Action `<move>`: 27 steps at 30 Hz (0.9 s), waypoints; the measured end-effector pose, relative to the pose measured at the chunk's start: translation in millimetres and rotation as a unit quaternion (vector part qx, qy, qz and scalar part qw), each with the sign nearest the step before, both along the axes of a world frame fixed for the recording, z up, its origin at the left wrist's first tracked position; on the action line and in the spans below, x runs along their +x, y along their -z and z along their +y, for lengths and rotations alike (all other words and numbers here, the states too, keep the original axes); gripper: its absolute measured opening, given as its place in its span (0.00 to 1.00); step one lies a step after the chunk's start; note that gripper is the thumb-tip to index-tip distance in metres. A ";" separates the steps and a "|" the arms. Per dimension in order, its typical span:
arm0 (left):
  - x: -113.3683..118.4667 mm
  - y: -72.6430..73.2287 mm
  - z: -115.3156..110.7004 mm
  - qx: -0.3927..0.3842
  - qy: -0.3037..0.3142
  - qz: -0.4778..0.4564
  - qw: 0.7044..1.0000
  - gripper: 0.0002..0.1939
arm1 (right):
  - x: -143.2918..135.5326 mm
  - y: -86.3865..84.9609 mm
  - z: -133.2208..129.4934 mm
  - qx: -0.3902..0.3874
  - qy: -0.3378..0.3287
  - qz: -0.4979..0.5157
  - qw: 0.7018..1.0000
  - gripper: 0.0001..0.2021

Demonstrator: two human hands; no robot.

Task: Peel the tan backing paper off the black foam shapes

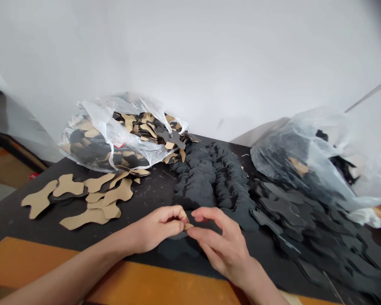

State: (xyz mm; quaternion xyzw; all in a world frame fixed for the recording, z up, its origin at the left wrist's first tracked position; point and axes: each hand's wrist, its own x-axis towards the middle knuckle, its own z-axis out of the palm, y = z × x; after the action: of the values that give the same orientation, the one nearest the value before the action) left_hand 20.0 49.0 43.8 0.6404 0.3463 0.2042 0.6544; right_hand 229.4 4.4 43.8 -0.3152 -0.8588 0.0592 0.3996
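My left hand (160,228) is closed, its thumb and fingers pinching a small tan piece (188,226) over the near middle of the black table. My right hand (220,241) comes in from the other side, fingers bent and partly apart, with a fingertip at the tan piece; whether it grips the piece is unclear. Below the hands lies a dark flat piece (179,250). Just beyond them, overlapping black pieces (195,178) run back in rows. To the left, several tan-faced cutouts (116,192) are spread on the tabletop.
An open clear plastic bag (98,123) of tan and black pieces stands at the back left. Another plastic bag (292,152) is at the right, beside a spread of dark cutouts (285,212). An orange-brown board (155,284) lies along the near edge.
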 end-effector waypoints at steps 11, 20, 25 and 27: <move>5.9 1.5 -1.7 -0.010 -0.039 0.010 0.999 0.08 | -1.2 -0.2 -3.5 -0.035 -0.034 0.062 0.997 0.17; -4.3 -15.2 -19.9 0.277 -0.146 0.012 0.950 0.06 | -6.6 1.8 4.2 -0.184 0.050 0.171 0.967 0.06; -2.4 -4.0 -49.9 0.414 -0.153 0.095 0.893 0.06 | -11.0 2.1 6.6 -0.297 0.041 0.247 0.922 0.02; -2.3 4.8 -57.4 0.439 -0.172 0.092 0.877 0.06 | -13.3 4.2 5.9 -0.326 0.027 0.259 0.909 0.01</move>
State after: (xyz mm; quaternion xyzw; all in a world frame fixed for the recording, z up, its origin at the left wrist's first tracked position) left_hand 17.7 -8.5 39.0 0.8083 0.3845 0.3848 0.2254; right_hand 216.1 10.3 39.6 -0.4246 -0.6494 0.4047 0.4841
